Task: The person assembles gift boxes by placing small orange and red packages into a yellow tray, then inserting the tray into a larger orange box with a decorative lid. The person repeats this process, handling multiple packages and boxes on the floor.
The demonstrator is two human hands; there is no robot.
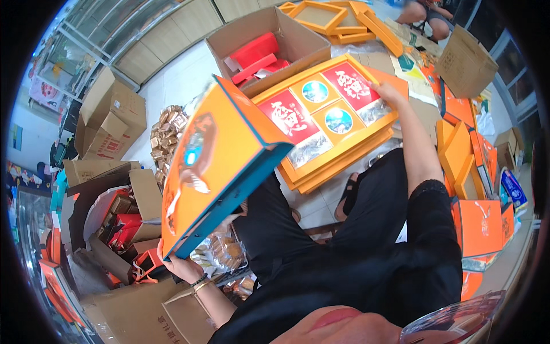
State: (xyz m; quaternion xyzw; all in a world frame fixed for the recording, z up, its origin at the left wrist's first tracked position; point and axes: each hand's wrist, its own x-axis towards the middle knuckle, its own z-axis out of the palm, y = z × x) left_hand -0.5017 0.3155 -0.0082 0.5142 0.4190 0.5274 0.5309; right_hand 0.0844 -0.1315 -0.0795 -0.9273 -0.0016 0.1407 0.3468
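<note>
My left hand (182, 266) grips the lower corner of an orange gift box case (234, 124) with teal edges and a picture panel with a ribbon. The case stands tilted over my left thigh. My right hand (388, 92) holds the far right edge of a yellow-orange framed tray (343, 160), its fingers partly hidden behind the rim. Red packets (288, 114) with white writing and orange packets (338, 120) with round pictures fill the tray's compartments. Beneath it at the front, another yellow-orange frame edge (348, 174) shows.
An open carton (215, 47) with red boxes stands beyond the tray. Gold-wrapped packets (165, 142) are heaped behind the case. Another open carton (146, 193) lies left. Orange boxes (481, 228) and frames (457, 148) line the right side. A person's knees (412, 13) show at the far top right.
</note>
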